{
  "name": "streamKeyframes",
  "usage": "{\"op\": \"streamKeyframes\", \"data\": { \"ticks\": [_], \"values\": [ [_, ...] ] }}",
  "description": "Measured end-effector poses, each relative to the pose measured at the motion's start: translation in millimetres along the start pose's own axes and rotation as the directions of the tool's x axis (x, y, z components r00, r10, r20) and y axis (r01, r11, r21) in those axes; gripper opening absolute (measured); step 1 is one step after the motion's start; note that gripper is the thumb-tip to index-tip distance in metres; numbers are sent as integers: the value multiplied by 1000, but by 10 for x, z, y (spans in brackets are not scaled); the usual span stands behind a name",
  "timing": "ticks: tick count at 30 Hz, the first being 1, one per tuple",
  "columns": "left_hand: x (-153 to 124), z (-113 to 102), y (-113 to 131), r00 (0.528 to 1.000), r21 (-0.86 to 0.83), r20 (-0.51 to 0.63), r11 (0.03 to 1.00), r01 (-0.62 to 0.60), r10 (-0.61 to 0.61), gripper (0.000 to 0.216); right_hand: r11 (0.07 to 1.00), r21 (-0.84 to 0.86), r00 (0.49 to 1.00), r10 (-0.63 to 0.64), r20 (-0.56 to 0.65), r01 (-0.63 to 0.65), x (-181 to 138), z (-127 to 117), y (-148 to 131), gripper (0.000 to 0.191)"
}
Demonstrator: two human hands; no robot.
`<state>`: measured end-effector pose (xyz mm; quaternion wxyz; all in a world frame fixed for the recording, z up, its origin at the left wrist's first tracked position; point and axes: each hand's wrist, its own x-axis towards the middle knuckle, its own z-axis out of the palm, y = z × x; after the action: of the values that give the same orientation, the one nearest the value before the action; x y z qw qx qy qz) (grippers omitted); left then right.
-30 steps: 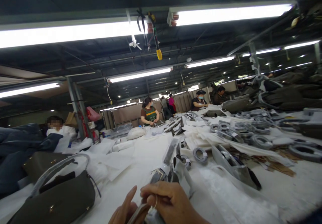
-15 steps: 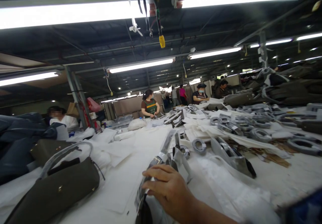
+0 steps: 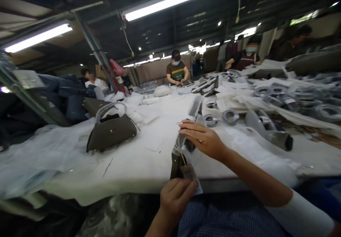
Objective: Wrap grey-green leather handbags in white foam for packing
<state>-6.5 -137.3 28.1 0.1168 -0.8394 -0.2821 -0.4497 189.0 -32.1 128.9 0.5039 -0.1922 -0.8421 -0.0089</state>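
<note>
A dark olive handbag [image 3: 176,161] stands at the table's front edge, end-on to me, with plastic-wrapped parts on top. My right hand [image 3: 205,137] reaches over its top with fingers stretched out, touching the wrapped part; its palm side is hidden. Lower down, my left hand [image 3: 174,196] is closed, thumb pressed on the corner of a brown hang tag [image 3: 188,172] in a clear sleeve. A pale string [image 3: 181,152] runs up from the tag over the bag.
Another olive handbag [image 3: 113,132] with a wrapped handle sits to the left. Wrapped grey rolls [image 3: 230,116], white sheets and a grey plastic-covered bag [image 3: 268,130] lie to the right. A co-worker in a green apron [image 3: 178,72] is across the table [image 3: 149,159].
The view has tipped down, showing the table edge and my lap. My left hand has come into view, holding the tag. My right hand remains over the bag's top.
</note>
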Motion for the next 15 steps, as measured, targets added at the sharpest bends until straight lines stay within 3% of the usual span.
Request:
{"op": "streamKeyframes", "data": {
  "ticks": [5, 8, 12, 15],
  "values": [
    [-48, -80, 32, 994, 12, 62, 996, 93, -93, 25, 995, -41, 985, 84, -154, -91, -220, -79, 16, 31],
    [-108, -161, 57, 980, -11, -7, 980, 198, -198, 23, 976, -52, 965, 203, -164, -214, -394, -83, 68, 26],
    [-17, -250, -14, 861, 25, -236, 883, 468, -450, 27, 929, -15, 926, 368, -81, -370, -682, -2, 195, 26],
    [235, -234, -117, 794, -47, -209, 817, 575, -571, 40, 891, -11, 891, 454, -12, -455, -881, 84, 262, 25]
  ]
}}
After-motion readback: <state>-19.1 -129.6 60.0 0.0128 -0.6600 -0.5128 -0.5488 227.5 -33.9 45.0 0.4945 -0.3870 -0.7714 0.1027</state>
